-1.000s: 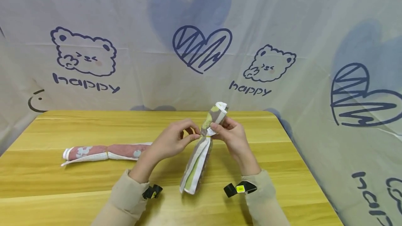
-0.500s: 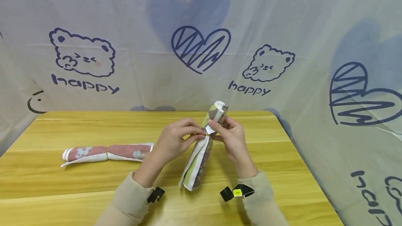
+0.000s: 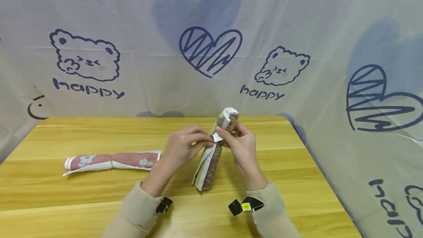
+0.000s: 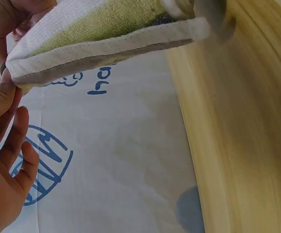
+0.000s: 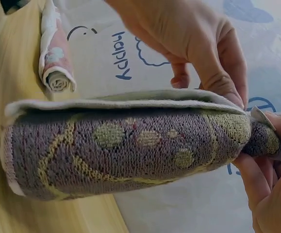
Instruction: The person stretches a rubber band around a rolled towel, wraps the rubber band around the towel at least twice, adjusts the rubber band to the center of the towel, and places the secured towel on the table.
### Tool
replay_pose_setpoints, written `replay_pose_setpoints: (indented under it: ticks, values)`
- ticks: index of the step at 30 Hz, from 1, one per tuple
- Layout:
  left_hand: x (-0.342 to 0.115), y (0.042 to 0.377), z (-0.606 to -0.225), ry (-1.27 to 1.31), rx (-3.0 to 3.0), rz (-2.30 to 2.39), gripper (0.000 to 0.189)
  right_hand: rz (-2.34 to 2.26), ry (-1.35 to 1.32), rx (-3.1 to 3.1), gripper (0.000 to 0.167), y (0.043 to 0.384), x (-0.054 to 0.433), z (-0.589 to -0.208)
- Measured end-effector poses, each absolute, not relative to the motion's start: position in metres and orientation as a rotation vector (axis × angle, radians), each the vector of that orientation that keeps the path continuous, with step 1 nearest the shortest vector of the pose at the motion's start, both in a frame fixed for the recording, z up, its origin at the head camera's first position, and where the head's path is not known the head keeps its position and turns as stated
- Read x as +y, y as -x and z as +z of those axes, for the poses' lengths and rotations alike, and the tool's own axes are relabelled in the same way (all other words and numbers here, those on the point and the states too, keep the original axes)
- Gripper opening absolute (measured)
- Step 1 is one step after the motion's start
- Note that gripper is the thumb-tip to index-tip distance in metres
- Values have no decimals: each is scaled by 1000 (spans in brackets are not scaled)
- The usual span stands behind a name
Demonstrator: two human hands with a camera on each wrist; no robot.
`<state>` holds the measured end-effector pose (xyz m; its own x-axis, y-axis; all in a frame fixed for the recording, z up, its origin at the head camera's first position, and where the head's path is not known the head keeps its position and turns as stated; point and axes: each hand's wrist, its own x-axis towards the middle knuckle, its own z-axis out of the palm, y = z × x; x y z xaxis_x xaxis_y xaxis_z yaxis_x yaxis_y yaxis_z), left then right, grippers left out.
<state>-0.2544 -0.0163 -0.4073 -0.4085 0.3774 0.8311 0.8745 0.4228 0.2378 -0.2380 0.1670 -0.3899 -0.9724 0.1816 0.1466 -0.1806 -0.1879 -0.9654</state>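
Note:
A green and purple-grey patterned towel (image 3: 210,170), rolled up with white edging, is held tilted above the table. A thin yellowish band (image 3: 215,143) cinches its middle. With thumb and fingers my left hand (image 3: 181,146) pinches the roll at this waist; whether it has the band or the cloth edge I cannot tell. My right hand (image 3: 243,147) grips the roll just above the band, its thumb by a white label (image 3: 217,137). In the right wrist view the lower half of the towel (image 5: 130,150) shows large, narrowing toward the fingers.
A pink rolled towel (image 3: 132,159) with blue flowers, also banded in the middle, lies left on the wooden table (image 3: 82,208). A printed cloth backdrop (image 3: 148,72) stands behind the table and along its right side. A black wrist camera (image 3: 235,207) sits at the right cuff.
The green towel has turned about its length, so more of its purple-grey side shows, and its lower end has risen a little. Both hands stay at its waist.

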Motion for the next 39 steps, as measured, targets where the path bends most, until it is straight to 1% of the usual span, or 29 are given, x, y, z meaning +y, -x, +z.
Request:
replay_pose_setpoints:
  ticks: [9,17,20,25,28,32,34,39]
  values:
    - [-1,246,-411,1099,-2213,-800,8,2189,138,-1879,32,241,169,-389]
    - [11,236,-404,1199,-2403,-825,10,2258,253,-1849,27,254,188,-393]
    - [8,234,-400,1196,-2432,-874,9,2331,187,-1857,29,255,191,-393]
    - [-7,238,-396,1176,-2427,-1016,7,2427,-18,-1923,46,253,194,-393]
    - [-15,242,-397,1198,-2382,-1188,7,2446,-200,-1976,54,251,196,-393]
    - [-22,248,-399,1196,-2334,-1409,7,2464,-418,-1994,56,248,199,-394]
    - [-23,250,-400,1168,-2337,-1461,6,2454,-429,-1991,55,248,199,-394]
    - [-26,252,-400,1124,-2307,-1420,3,2393,-267,-1988,48,249,195,-394]
